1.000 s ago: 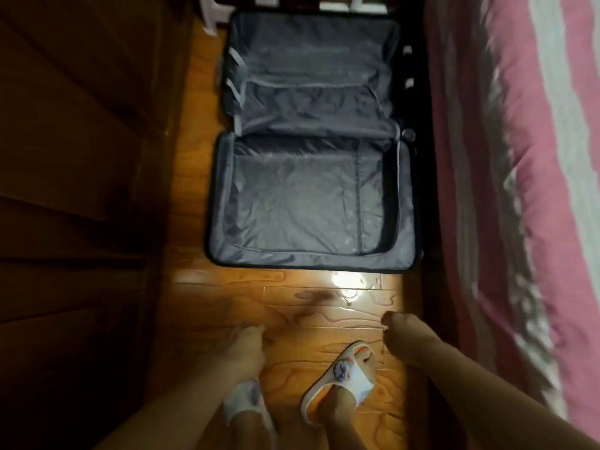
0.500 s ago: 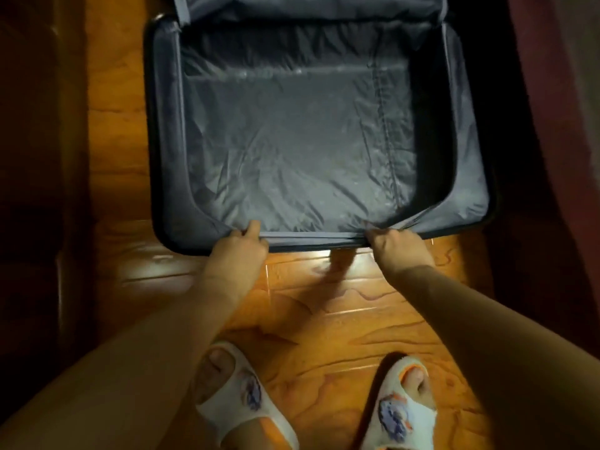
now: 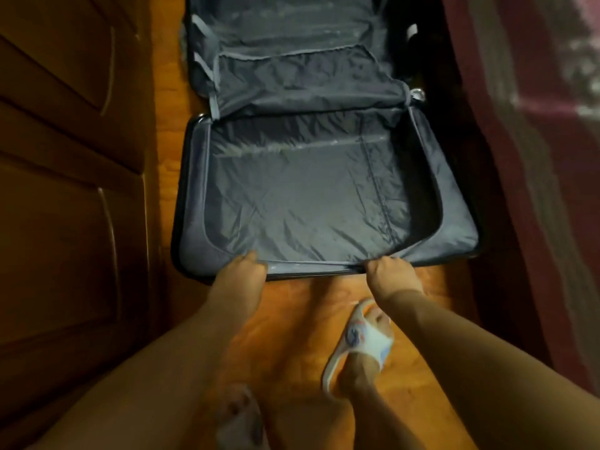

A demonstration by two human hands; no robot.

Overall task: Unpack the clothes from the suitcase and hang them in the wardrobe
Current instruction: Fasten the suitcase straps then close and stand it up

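A dark suitcase [image 3: 194, 203] lies open flat on the wooden floor, both halves lined in grey fabric, and I see no clothes inside. My left hand [image 3: 238, 271] grips the near rim left of centre, fingers curled over the edge. My right hand [image 3: 391, 274] grips the same rim further right. The wardrobe's brown panelled doors [image 3: 71, 190] stand shut along the left.
A bed with a pink-and-white striped cover [image 3: 535, 157] runs along the right, close beside the suitcase. My feet in white slippers [image 3: 363, 339] stand on the wooden floor [image 3: 302, 319] just behind the case. The aisle between wardrobe and bed is narrow.
Both hands have reached forward from above my feet and taken hold of the suitcase's near rim. My view has tilted back up, showing the far half again.
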